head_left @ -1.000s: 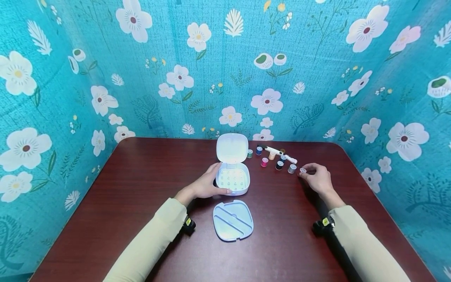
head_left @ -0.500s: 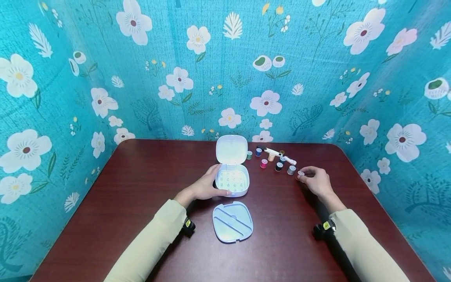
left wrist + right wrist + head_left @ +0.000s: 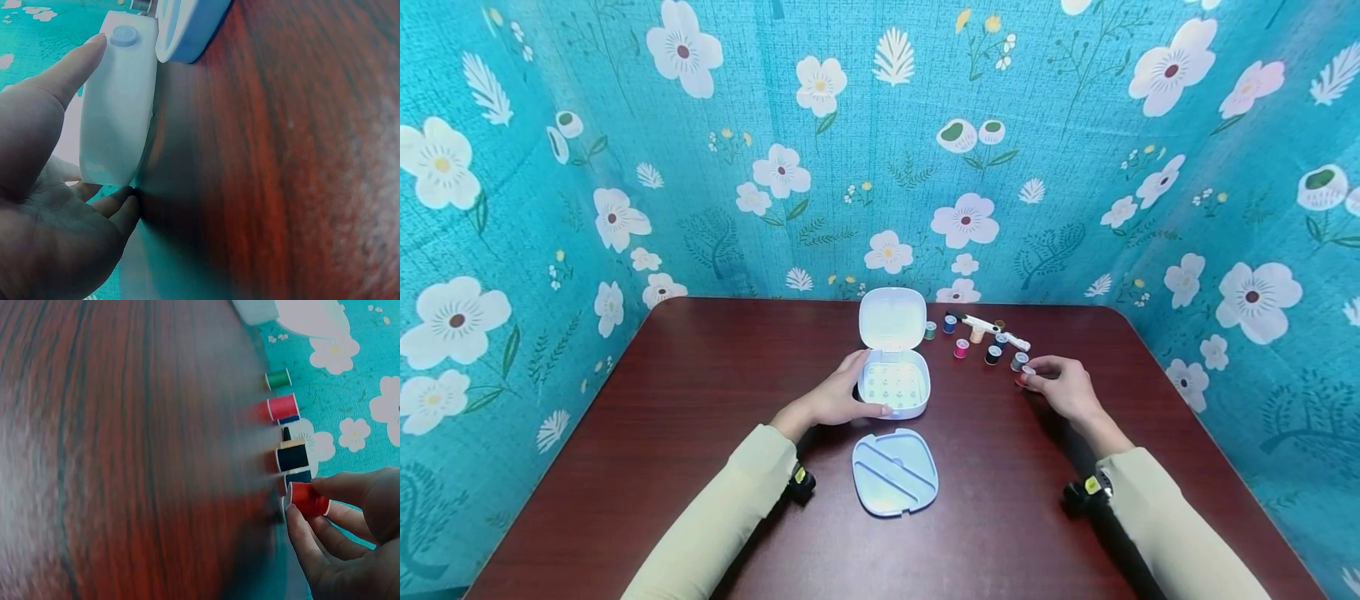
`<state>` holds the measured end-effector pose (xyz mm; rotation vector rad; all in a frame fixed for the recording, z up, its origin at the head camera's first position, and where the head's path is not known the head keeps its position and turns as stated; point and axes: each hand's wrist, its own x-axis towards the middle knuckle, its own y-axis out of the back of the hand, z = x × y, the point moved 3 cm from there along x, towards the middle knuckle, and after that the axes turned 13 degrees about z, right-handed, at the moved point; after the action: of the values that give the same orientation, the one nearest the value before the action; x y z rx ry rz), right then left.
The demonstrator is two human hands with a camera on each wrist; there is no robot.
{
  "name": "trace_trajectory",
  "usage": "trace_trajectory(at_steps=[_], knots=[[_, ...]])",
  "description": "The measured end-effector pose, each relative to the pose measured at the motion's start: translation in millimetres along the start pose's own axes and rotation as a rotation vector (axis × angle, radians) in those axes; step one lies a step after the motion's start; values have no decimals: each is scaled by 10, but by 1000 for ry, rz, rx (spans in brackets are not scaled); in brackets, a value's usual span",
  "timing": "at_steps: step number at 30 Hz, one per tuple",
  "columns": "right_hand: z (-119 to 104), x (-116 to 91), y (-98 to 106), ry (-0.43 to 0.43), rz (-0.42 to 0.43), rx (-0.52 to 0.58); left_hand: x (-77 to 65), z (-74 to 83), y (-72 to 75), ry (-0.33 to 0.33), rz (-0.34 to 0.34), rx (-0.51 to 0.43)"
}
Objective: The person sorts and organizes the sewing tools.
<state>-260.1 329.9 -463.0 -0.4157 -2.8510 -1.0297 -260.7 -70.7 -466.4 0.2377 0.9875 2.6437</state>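
A: What does the right hand (image 3: 1063, 390) hold?
B: The right hand pinches the red spool (image 3: 309, 499), just beside the gray spool (image 3: 1018, 362) and to the right of the open box (image 3: 117, 112).
A: Left hand (image 3: 835, 395) status?
B: Gripping the open box at its left side, thumb (image 3: 74, 67) beside the front button (image 3: 124, 35).

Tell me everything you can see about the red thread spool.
The red spool is a cylinder of bright red thread wound between pale end flanges that look like plastic. Pinched in the right grip, it is roughly upright, close to the grey spool. Whether its lower end touches the table is unclear.
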Motion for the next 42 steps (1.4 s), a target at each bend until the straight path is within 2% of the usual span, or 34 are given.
trace_trajectory(at_steps=[5,14,21,30,34,42], knots=[[-82,-16,-42,35,5,8,-11,7,5,-9,1,-8],[-276,-39,-122,43,-28,81,-1,13,15,-16,5,-20],[-435,-70,-202,83,-57,169,8,16,22,-9,1,-22],[-545,-98,-335,78,-94,271,-5,23,20,-30,7,-26],[-594,-99,-366,102,-96,285,0,19,21,-45,11,-16],[-651,-77,-428,119,-124,290,-6,21,25,-35,12,-15]])
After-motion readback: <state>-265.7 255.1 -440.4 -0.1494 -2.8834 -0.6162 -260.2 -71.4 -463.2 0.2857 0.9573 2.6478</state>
